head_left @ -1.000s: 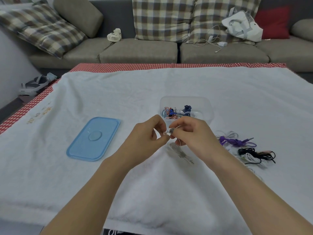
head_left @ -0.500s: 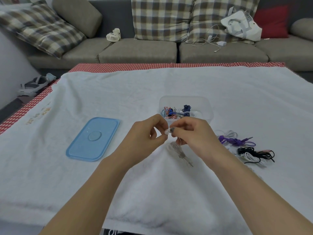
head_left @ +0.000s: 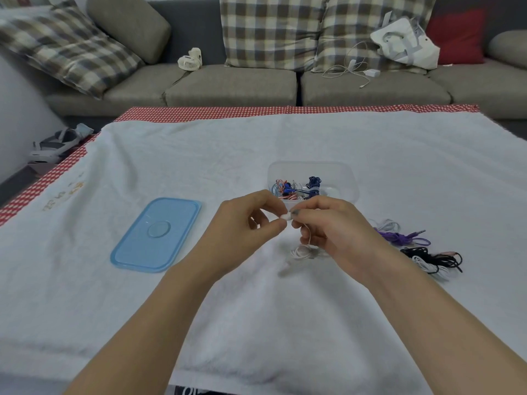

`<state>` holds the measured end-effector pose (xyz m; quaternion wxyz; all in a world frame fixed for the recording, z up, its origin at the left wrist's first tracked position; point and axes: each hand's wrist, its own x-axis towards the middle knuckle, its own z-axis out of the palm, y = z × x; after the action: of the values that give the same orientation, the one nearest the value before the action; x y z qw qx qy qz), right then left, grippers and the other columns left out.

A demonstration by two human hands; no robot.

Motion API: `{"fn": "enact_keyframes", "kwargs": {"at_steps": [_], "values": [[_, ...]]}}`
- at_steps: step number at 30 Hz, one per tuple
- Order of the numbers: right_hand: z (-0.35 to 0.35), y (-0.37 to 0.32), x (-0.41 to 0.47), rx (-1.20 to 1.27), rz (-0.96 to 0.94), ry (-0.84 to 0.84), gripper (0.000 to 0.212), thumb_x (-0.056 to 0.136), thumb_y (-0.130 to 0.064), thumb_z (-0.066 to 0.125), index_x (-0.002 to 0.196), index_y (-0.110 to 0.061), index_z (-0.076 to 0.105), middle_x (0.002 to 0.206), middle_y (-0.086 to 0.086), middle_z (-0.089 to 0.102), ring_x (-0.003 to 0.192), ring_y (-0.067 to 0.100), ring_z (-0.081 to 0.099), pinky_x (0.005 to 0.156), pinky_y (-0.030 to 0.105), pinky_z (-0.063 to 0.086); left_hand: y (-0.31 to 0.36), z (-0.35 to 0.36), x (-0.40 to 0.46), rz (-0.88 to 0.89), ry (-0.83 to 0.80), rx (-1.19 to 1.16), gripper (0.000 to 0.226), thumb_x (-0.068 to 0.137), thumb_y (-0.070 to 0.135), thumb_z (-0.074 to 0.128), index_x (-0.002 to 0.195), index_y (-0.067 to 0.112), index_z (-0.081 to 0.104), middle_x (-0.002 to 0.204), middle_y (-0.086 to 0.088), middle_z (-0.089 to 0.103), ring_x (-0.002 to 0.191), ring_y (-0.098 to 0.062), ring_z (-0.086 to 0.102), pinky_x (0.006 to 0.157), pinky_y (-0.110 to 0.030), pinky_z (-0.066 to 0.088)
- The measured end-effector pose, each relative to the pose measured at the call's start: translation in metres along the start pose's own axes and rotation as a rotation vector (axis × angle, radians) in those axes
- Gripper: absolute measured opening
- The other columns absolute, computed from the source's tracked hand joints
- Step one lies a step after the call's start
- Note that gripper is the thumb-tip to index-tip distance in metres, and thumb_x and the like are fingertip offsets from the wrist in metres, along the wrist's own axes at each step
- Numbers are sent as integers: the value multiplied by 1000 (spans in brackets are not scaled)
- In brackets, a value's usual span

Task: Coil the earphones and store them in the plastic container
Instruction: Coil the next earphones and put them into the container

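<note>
White earphone cord [head_left: 302,250] gathered into a small loop, plug drawn up off towel [head_left: 256,309]

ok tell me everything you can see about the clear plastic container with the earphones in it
The clear plastic container is a translucent rounded-rectangle tub standing upright and open on the white towel, just beyond the hands. Its light blue lid lies flat apart, to its left. Inside sit coiled earphones: a red-and-white set at the left, a dark blue set in the middle, something white at the right. Fingers hide its near wall; contact is unclear.
</note>
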<state>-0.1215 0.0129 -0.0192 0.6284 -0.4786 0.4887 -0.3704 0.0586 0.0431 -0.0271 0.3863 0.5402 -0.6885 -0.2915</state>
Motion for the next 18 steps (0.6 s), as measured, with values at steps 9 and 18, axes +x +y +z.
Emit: {"fn": "enact_keyframes", "kwargs": {"at_steps": [9,18], "values": [[0,-4,-2,111,52,-106,10,89,-1,63,86,-6,71,71,5,61,60,15,49,64,29,44,1,-4,2,-156,-59,-358,5,90,9,75,93,9,71,88,0,73,78,-14,67,76,-26,55],[2,-6,-6,220,106,-169,8,92,-3,60,89,-6,68,70,3,62,57,11,49,64,28,45,-4,-5,4,-346,-186,-744,7,87,15,73,93,14,70,101,-12,72,95,-18,67,88,-27,54]]}}
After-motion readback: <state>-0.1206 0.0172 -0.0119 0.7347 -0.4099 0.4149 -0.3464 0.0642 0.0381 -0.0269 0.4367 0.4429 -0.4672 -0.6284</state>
